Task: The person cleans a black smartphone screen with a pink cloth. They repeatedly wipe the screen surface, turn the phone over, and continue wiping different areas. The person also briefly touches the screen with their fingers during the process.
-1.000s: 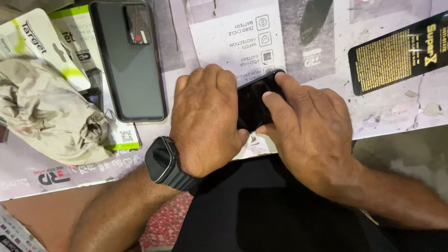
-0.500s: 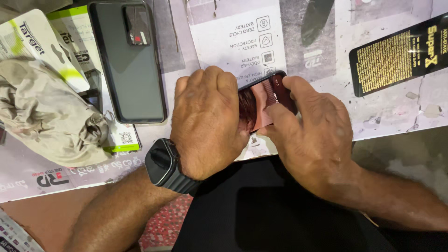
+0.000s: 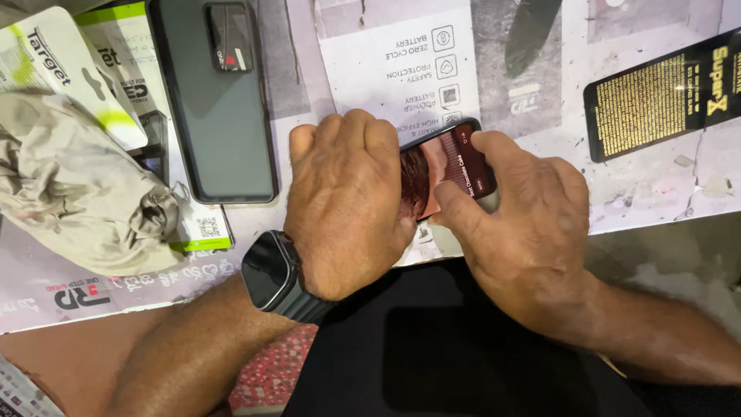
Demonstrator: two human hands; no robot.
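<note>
Figure: head view, read left to right, with all places given relative to the lit phone [image 3: 451, 166] at centre.

Far left of the phone lies a crumpled beige cloth [image 3: 77, 185], partly over white-and-green packaging [image 3: 116, 69]. Between these and the phone rests a dark grey phone [image 3: 216, 100], back upward, well apart from either hand.

Just left of the phone, the left hand [image 3: 347, 205] covers its near end, fingers curled together and pressed down over the body; the grip below the palm is hidden. A dark watch [image 3: 270, 274] sits on that wrist.

The phone lies on a printed paper sheet [image 3: 394, 54] on the bench, touching both hands.

Just right of it, the right hand [image 3: 525, 220] pinches its far edge, thumb laid on the glass, fingers closed behind.

Far right sits a black label with yellow print [image 3: 656, 93].

Change: one second ago the screen was dark; half a second ago it had begun to glow; now it shows a reddish picture. This suggests the handset powers on and responds, so the handling in hand appears to be a check of a working display.
</note>
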